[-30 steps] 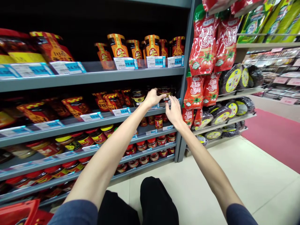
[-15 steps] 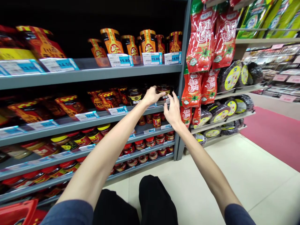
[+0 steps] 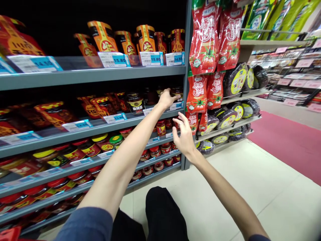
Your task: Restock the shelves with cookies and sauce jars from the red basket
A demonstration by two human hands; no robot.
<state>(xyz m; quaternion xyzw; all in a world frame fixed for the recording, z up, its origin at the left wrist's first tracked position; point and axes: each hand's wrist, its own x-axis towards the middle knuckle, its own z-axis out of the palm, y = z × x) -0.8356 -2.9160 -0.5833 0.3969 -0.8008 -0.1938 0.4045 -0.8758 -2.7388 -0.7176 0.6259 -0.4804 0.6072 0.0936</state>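
Note:
My left hand (image 3: 166,99) reaches onto the second shelf at its right end. Its thumb and fingers are spread, and the thumb lies in front of a dark-lidded sauce jar (image 3: 179,98); whether they touch is unclear. Another dark jar stands partly hidden behind that hand. To its left is a jar with a black label (image 3: 134,103) and white characters. My right hand (image 3: 184,135) hovers lower, in front of the shelf edge, with fingers apart and nothing in them.
Jars with orange labels (image 3: 146,40) line the upper shelf above price tags (image 3: 151,58). Red tomato sauce pouches (image 3: 204,43) hang beside the shelf's upright. Plastic-wrapped dark round packs (image 3: 235,80) fill side racks. Red-lidded jars (image 3: 154,151) stand lower down.
My right hand has dropped away from the jar at the shelf's right end to below the shelf edge. My left hand stays at the jars. The view has shifted to the right.

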